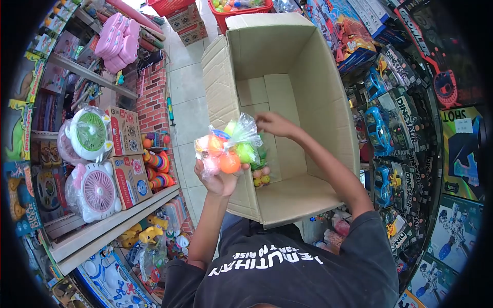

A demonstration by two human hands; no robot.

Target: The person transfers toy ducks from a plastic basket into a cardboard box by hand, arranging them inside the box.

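A clear plastic bag of colourful balls (228,154), orange, pink, yellow and green, rests on my left hand (218,179), which cups it from below with fingers curled round its side. My right hand (269,124) is at the bag's gathered top, its fingers bent; whether they pinch the plastic is too small to tell. Under both hands stands a large open cardboard box (321,97). Inside it, partly hidden behind the held bag, is another clear bag with small yellow and pink balls (261,176).
Shelves at left hold wrapped fans (97,187), boxes (128,174) and a pink case (118,41). Packaged blue toys (379,131) hang at right. Beyond the box stands a red basket (241,14) of balls. Floor tiles (187,113) show left of the box.
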